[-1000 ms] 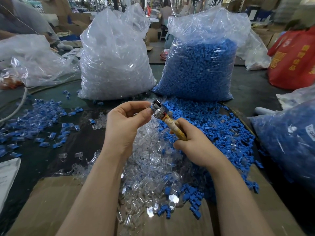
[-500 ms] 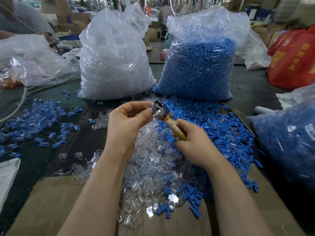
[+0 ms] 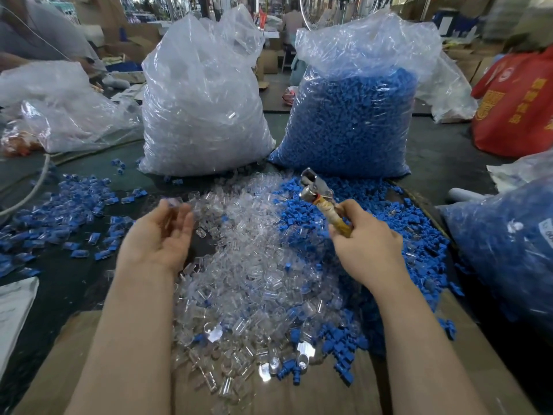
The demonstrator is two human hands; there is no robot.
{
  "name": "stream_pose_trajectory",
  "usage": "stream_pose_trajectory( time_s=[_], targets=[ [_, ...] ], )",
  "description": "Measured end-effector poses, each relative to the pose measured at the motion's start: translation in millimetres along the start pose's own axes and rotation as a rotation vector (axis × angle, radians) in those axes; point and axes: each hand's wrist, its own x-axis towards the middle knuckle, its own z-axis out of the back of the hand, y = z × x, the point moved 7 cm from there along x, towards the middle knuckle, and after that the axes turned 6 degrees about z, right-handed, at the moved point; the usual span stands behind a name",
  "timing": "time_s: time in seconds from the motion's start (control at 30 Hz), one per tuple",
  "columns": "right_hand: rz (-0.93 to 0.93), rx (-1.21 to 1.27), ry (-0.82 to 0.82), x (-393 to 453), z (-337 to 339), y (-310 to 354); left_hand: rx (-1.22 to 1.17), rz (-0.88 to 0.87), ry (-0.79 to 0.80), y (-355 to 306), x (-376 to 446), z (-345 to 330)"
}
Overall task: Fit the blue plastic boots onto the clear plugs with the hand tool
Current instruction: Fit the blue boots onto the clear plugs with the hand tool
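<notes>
A big heap of clear plugs (image 3: 254, 265) sits in the middle of the dark worktop (image 3: 434, 151), spilling toward the person onto a sheet of cardboard (image 3: 45, 369). Everything else is easiest placed from that heap. Pressed against its right side lies a spread of loose blue boots (image 3: 389, 223). Behind the heap stand two tall plastic sacks, one of clear plugs (image 3: 200, 115) on the left and one of blue boots (image 3: 350, 121) on the right. Off to the heap's left lie scattered finished pieces (image 3: 59, 211), blue and clear together.

The left hand (image 3: 158, 235) hovers over the heap's left edge, palm up, fingers loosely spread; a small clear piece (image 3: 175, 201) seems to sit at the fingertips, though blur makes that uncertain. The right hand (image 3: 368, 244) is curled round the yellowish handle of the hand tool (image 3: 317, 193), whose metal head points up above where plugs and boots meet.
</notes>
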Motion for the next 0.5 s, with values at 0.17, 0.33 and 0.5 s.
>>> stream_pose_trajectory(
  time_s=[0.17,0.33,0.5],
  targets=[
    [-0.147,-0.097,-0.111,-2.5,8.0,-15.9,-0.25,0.002,-0.07,-19.3,5.7,25.1],
    [-0.338,-0.175,-0.114,-5.2,10.0,-34.9,-0.334,-0.096,0.045,-31.8,6.2,22.7],
    [-0.418,-0.25,-0.035,-6.8,6.3,-43.7,0.397,-0.202,0.019,-24.2,-0.1,3.0]
  ],
)
